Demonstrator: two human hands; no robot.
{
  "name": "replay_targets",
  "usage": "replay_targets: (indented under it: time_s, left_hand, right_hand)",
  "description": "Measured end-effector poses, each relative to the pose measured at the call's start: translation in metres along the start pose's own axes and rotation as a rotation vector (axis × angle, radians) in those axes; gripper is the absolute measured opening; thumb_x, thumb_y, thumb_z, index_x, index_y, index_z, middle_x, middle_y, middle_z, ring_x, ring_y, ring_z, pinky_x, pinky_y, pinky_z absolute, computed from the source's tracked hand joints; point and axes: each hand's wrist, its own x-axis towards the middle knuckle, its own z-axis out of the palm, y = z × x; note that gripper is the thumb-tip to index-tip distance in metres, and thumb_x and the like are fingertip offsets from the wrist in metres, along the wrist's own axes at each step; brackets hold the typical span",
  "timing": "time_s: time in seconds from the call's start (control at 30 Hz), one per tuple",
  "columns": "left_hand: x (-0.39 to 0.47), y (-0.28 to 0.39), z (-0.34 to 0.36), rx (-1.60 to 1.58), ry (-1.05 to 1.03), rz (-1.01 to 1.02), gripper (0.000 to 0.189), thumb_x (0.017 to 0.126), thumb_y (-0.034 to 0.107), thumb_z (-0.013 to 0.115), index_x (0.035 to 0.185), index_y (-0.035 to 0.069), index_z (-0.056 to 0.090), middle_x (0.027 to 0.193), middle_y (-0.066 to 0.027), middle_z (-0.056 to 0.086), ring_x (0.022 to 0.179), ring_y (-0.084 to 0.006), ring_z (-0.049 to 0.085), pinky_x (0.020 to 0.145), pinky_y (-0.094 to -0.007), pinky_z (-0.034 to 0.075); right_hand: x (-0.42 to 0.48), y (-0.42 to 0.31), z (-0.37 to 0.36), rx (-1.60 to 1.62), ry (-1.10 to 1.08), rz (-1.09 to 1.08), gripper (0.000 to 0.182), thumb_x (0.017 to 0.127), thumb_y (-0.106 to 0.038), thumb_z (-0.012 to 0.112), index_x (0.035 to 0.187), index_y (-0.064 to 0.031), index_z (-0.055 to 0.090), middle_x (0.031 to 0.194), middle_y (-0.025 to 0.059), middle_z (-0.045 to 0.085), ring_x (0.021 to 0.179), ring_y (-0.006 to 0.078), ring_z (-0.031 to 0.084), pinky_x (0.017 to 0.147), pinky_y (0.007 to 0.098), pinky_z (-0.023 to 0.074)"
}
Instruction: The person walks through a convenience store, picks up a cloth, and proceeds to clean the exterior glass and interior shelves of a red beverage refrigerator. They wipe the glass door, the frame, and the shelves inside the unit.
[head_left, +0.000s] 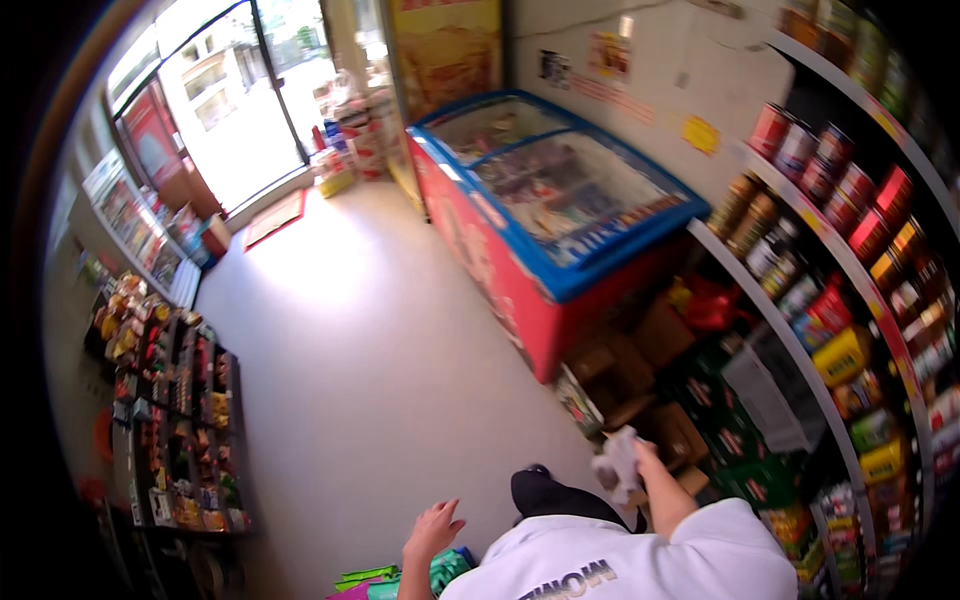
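Observation:
My right hand (646, 453) grips a crumpled, pale grey cloth (619, 463), which hangs beside cardboard boxes (670, 433) at the foot of the shelving. Low on the other side, my left hand (435, 528) holds nothing, its fingers slightly bent and apart. Beneath that forearm lie green and purple packages (371, 577), partly cut off by the picture's lower edge. My white shirt and one dark-trousered leg show between the two arms.
A red chest freezer (495, 277) with a blue rim stands ahead. Stocked shelves (795, 330) line the right, with green crates (757, 480) below. A snack rack (180, 435) stands left. Beyond are a bright glass door (217, 112) and a doormat (276, 218).

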Motion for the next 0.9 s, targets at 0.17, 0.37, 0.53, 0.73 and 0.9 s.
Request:
replay_targets:
  time_s: [0.17,0.37,0.53,0.73,0.9]
  left_hand:
    - [0.131,-0.052,-0.073,-0.381,0.172,0.161,0.041,0.084,0.022,0.053,0.122,0.009,0.045,0.115,-0.0156,0.052,0.101,-0.0298,0.053,0.084,-0.0392,0.044]
    - [0.187,-0.246,-0.054,-0.621,0.296,-0.438,0.043,0.078,0.023,0.057,0.116,0.003,0.05,0.111,-0.0176,0.055,0.104,-0.0288,0.053,0.088,-0.0357,0.043]
    - [0.144,-0.352,-0.041,-1.004,0.33,-1.073,0.039,0.068,0.017,0.057,0.104,0.002,0.059,0.106,-0.0192,0.058,0.098,-0.031,0.057,0.084,-0.0397,0.045]
    - [0.166,-0.396,-0.092,-1.05,0.2,-1.306,0.037,0.07,0.017,0.055,0.104,0.003,0.059,0.104,-0.0194,0.058,0.097,-0.0319,0.057,0.082,-0.0405,0.046]
    - [0.259,-0.472,-0.147,-0.947,0.032,-1.223,0.035,0.072,0.018,0.053,0.103,0.004,0.059,0.103,-0.0195,0.059,0.096,-0.0327,0.057,0.081,-0.0412,0.046]
  right_hand:
    - [0.071,0.007,-0.001,-0.01,0.498,0.008,0.035,0.074,-0.025,0.065,0.099,-0.0023,0.057,0.09,0.0113,0.061,0.079,0.0235,0.061,0.069,0.041,0.0509]
    - [0.117,-0.062,0.269,-0.071,0.158,0.08,0.036,0.075,-0.027,0.065,0.1,-0.0031,0.057,0.092,0.011,0.061,0.079,0.0229,0.06,0.068,0.0407,0.0508]
    - [0.148,-0.12,0.552,-0.233,-0.383,-0.171,0.029,0.083,-0.025,0.057,0.102,-0.004,0.056,0.094,0.0087,0.059,0.083,0.0191,0.058,0.071,0.0366,0.0478]
    - [0.094,-0.173,0.852,-0.38,-0.82,-0.28,0.025,0.089,-0.021,0.048,0.103,-0.0013,0.054,0.091,0.007,0.059,0.082,0.0143,0.056,0.073,0.0282,0.045]
    - [0.088,-0.165,0.957,-0.46,-0.832,-0.112,0.026,0.089,-0.02,0.048,0.105,-0.001,0.055,0.092,0.0079,0.061,0.081,0.0145,0.057,0.071,0.0303,0.0469]
